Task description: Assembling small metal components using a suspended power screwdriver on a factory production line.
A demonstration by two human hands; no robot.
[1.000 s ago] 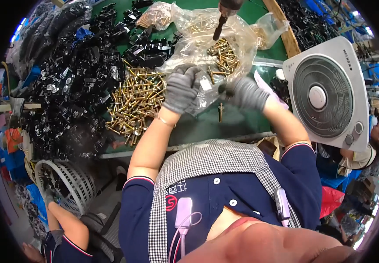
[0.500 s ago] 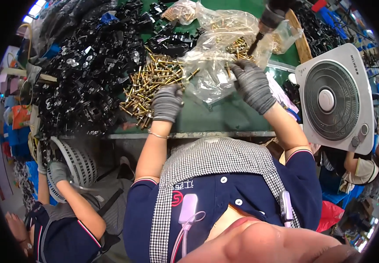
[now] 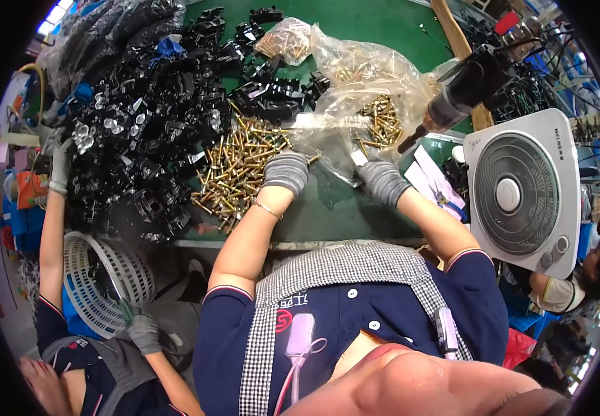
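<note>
Grey ribbed gloves [image 3: 283, 178] cover left hand [image 3: 288, 170] and right hand [image 3: 382, 182], a thin bracelet [image 3: 268, 209] below the left one! Red-and-white trim [image 3: 233, 288] edges the navy shirt [image 3: 225, 333], white-buttoned, under a black-and-white checked apron [image 3: 341, 267]; a lilac device [image 3: 301, 334] trails its cable [image 3: 296, 381].

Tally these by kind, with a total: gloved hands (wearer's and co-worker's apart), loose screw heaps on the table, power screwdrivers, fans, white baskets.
Wearer's left hand and right hand: 2
Co-worker's raised hand and lowered hand: 2
Loose screw heap: 1
Power screwdriver: 1
Fan: 1
White basket: 1
Total: 8
</note>
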